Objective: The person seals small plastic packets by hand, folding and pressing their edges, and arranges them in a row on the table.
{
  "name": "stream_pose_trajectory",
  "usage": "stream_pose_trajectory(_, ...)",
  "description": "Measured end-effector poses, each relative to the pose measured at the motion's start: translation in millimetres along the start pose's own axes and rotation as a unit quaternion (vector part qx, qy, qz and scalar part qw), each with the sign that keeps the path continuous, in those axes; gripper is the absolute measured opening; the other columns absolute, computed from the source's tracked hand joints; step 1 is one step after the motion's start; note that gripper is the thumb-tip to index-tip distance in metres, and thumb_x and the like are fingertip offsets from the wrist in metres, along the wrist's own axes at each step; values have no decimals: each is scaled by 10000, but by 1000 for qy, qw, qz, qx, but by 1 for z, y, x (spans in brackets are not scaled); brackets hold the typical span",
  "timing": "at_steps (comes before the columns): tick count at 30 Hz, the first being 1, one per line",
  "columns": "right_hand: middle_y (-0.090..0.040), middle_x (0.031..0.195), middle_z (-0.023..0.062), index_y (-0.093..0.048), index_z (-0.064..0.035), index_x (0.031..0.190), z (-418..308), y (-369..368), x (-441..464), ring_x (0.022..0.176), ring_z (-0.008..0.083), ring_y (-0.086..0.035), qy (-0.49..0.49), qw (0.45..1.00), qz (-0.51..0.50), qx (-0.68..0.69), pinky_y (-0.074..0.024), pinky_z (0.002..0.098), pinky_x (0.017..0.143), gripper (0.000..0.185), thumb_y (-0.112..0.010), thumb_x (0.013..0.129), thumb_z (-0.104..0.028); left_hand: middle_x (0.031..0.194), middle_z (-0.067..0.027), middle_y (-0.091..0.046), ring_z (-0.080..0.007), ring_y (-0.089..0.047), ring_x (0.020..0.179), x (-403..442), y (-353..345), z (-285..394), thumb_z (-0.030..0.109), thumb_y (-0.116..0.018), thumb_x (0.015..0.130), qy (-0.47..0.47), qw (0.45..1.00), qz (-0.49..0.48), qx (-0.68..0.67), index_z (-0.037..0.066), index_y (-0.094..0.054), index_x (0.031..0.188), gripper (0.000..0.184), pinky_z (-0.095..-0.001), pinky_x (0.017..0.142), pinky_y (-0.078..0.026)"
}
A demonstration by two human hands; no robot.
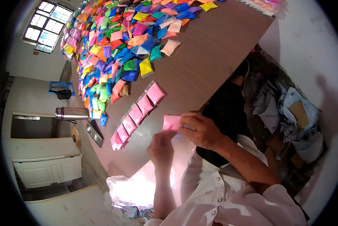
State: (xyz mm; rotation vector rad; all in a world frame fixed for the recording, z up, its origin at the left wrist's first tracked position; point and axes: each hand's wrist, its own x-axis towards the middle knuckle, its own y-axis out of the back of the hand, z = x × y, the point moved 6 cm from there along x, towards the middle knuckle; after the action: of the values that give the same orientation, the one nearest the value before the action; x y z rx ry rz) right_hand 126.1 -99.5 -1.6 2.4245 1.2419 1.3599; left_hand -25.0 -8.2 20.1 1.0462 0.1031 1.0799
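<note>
Both hands are over the near part of the brown table. My right hand (202, 130) pinches the right end of a pink packet (171, 122), with the fingers bent round its edge. Just below the packet's left side is my left hand (161, 146), its fingers drawn together and blurred; whether anything is between them is hidden. A slanting row of several pink packets (136, 114) lies on the table to the left of both hands.
A large pile of coloured packets (129, 54) covers the table's far side. A steel flask (71, 113) and a dark phone-like object (94, 133) are at the left edge. A clear plastic bag (131, 192) lies near my left forearm. Crumpled wrappers (297, 113) are at right.
</note>
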Motion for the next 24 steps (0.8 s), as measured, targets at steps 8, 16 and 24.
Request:
stream_pose_trajectory(8,-645,1068,68,-716,-58,930,-1,-2,-3,1093,266,-643,2,1000,-14,1,-571,363,863,160,-734,775,-96,662,-89,-653,-111,-588,549,0,2,8,30,-714,922,-4,999,3,34,33,-680,875,59,-288,529,-476)
stream_pose_trajectory(16,-638,1019,41,-723,-63,906,-4,2,-1,1042,243,-636,20,1000,-6,-20,-574,351,837,176,-747,733,-79,617,-84,-598,-119,-548,515,20,3,6,27,-707,922,-22,998,-7,64,31,-660,848,88,-287,509,-447)
stream_pose_trajectory(24,-624,1013,47,-724,-61,927,-5,0,-1,1029,251,-626,18,1000,-9,-18,-555,355,842,164,-729,772,-116,814,-106,-718,-325,-693,671,22,-9,25,130,-715,912,-13,997,-76,10,121,-717,870,43,-402,602,-543)
